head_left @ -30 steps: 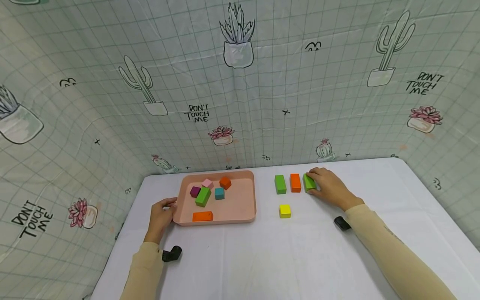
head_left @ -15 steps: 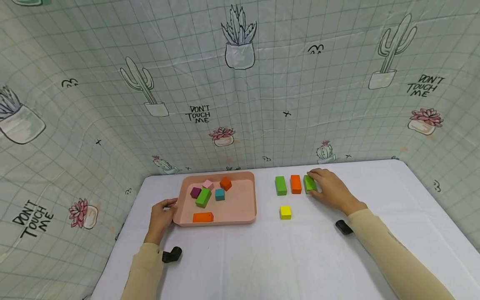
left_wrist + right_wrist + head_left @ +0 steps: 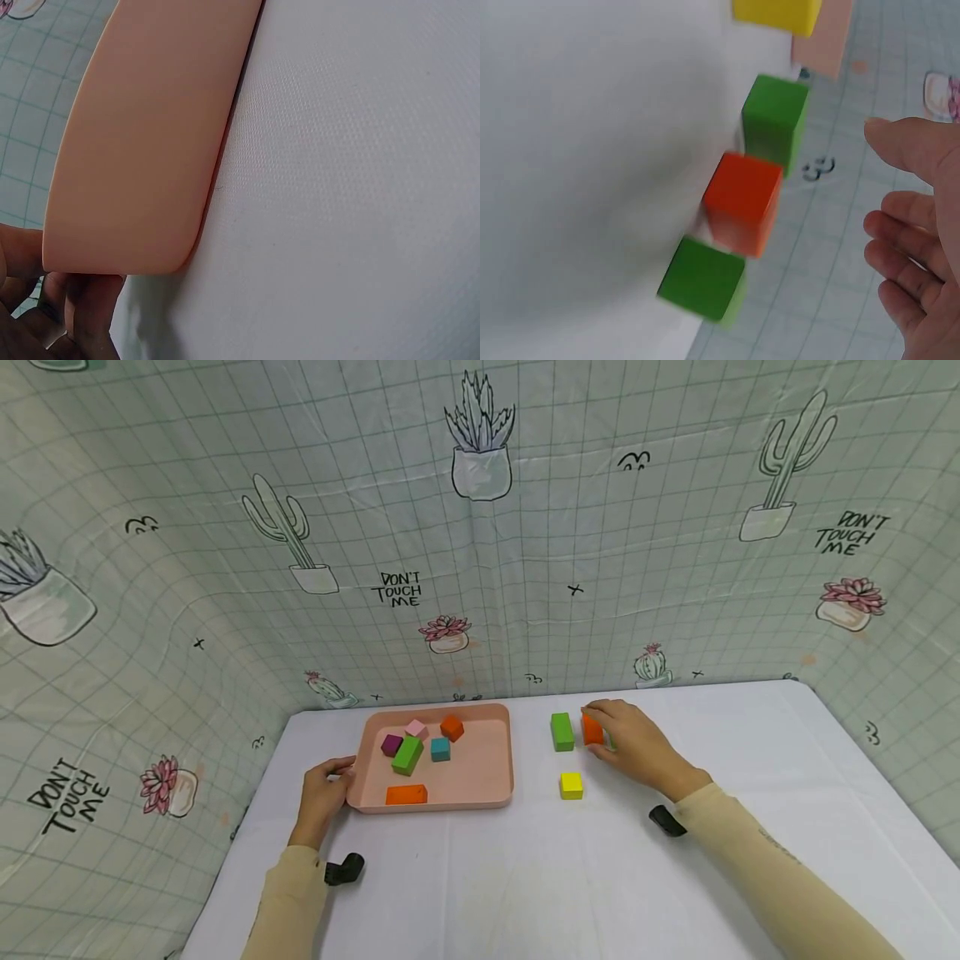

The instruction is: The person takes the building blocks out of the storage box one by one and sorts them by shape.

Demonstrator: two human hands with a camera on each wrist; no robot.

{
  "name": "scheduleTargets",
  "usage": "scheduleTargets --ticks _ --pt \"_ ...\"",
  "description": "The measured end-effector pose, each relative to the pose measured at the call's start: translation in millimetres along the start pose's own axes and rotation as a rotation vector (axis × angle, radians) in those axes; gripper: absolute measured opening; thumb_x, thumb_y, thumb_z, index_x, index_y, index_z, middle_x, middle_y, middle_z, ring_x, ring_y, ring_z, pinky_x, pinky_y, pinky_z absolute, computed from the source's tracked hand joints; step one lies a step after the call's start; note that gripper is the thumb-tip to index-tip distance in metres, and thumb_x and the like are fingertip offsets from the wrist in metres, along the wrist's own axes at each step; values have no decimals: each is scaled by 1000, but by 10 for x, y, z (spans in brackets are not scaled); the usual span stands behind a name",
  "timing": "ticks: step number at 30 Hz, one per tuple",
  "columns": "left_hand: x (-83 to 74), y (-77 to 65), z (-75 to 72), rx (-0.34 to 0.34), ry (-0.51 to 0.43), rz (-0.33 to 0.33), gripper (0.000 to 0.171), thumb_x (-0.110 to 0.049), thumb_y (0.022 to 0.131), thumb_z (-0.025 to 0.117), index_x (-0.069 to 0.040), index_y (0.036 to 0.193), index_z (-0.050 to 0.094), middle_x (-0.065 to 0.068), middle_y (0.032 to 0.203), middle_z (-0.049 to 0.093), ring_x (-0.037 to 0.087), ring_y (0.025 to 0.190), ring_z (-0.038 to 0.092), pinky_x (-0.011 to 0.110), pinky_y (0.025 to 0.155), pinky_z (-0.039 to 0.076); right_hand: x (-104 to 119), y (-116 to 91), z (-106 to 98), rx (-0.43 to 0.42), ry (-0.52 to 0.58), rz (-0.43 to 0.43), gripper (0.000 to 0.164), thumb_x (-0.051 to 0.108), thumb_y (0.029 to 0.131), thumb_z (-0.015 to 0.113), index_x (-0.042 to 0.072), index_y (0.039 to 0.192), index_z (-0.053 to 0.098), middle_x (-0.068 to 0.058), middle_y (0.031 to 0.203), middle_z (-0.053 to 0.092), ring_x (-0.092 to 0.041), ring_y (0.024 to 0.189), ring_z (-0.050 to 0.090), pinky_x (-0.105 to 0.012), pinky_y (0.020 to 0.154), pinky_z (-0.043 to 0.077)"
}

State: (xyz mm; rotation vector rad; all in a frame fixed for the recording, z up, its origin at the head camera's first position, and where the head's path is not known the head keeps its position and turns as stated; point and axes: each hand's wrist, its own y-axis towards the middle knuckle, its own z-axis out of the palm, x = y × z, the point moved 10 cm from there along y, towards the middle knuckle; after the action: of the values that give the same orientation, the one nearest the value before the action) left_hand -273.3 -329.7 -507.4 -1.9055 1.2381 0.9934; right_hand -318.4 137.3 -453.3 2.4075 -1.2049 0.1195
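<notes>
In the head view, my left hand [image 3: 318, 802] holds the left end of a pink tray [image 3: 480, 800]. The left wrist view has its fingertips at the end wall of the tray [image 3: 142, 150]. My right hand [image 3: 641, 747] is over a row of blocks, thumb and fingers spread around the orange block [image 3: 592, 730] in the head view. From the right wrist, the hand [image 3: 922, 232] appears apart from the orange block [image 3: 742, 195], holding nothing. A green block [image 3: 562, 732] stands to the left; another green block [image 3: 703, 279] is mostly hidden under the hand in the head view.
A yellow cube [image 3: 572, 786] sits in front of the row. Inside the tray lie a green block [image 3: 407, 756], an orange block [image 3: 407, 794] and several small cubes, including a teal one [image 3: 440, 749]. A patterned cloth [image 3: 540, 527] hangs behind the white table [image 3: 487, 885].
My right hand has moved left from the rightmost green block to the orange block, leaving the green one in the row. My left hand stays at the tray.
</notes>
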Motion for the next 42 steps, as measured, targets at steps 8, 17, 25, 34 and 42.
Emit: scheduleTargets --ticks 8,17,25,34,42 --pt "0 0 2 1 -12 6 32 1 103 58 14 132 65 25 113 60 10 70 54 22 56 47 446 121 103 -1 5 -144 57 13 88 87 -7 136 64 -20 136 65 -39 125 61 -54 107 50" --pt "10 -7 8 -2 -31 13 32 2 102 57 15 131 65 23 109 60 10 69 54 22 56 47 850 217 290 17 14 -303 56 17 87 88 -3 135 66 -14 135 66 -34 124 62 -48 107 51" --pt "33 12 21 9 -32 -3 33 0 104 57 13 133 65 24 113 59 11 71 55 23 57 48 1084 312 464 79 29 -337 57 16 89 87 -2 138 64 -13 137 65 -33 128 60 -48 112 47" --pt "28 8 18 2 -19 -2 32 1 103 57 13 132 65 26 115 60 11 73 54 22 58 47 1335 439 636 119 19 -387 56 16 88 88 0 136 66 -12 138 66 -30 130 60 -45 114 46" --pt "32 10 17 -2 -12 -8 32 -1 104 57 12 133 65 25 116 60 10 74 53 22 59 47 1578 555 821 153 -63 -457 56 26 91 86 3 138 67 -8 138 67 -25 130 60 -38 114 46"
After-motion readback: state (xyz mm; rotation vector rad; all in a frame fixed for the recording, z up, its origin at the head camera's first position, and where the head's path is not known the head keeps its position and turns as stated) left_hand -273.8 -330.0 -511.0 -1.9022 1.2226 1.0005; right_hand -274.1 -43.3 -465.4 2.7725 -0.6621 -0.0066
